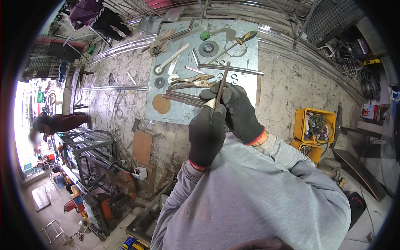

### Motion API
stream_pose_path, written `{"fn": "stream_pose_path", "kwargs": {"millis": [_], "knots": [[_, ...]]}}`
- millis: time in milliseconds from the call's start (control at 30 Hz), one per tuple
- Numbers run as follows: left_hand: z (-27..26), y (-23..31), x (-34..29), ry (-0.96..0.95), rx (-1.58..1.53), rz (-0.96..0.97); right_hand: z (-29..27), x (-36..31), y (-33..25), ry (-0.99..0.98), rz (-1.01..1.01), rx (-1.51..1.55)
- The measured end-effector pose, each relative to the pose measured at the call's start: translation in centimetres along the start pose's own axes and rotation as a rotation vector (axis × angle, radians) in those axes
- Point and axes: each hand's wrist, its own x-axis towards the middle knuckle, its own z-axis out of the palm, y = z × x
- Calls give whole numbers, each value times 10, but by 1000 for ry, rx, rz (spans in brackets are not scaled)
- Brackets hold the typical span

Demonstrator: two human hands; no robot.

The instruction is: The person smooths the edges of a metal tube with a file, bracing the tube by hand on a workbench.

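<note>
In front of my chest, both hands in black gloves with red cuffs hold one thin dark metal strip (pixel 223 79), tilted up toward the far side. My left hand (pixel 207 135) is closed round its lower end; a pale patch shows at the fingertips, and I cannot tell what it is. My right hand (pixel 241 112) grips the strip higher up, its fingers bent. Just beyond the hands, several similar dark strips (pixel 183 98) lie side by side on a metal-topped table (pixel 179 115). Next to them rest worn locking pliers (pixel 193 81).
On the table are a screwdriver (pixel 246 37), a grinding disc (pixel 208 48), small metal rings (pixel 234 78), a round brown disc (pixel 161 104) and a rag (pixel 158 46). Yellow crates (pixel 315 111) with cables stand at right. Another person (pixel 62 123) is at far left, metal frames (pixel 93 154) nearby.
</note>
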Motion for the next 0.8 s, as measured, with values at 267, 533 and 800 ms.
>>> {"fn": "stream_pose_path", "kwargs": {"millis": [267,533,800], "knots": [[2,-12,-6,0,211,211,-2,2,-8,103,66,-99],[-7,-17,7,7,376,505,-23,-5,-2,16,9,-242],[-30,-20,-10,-120,-816,-175,-31,16,-2,-475,-29,559]]}}
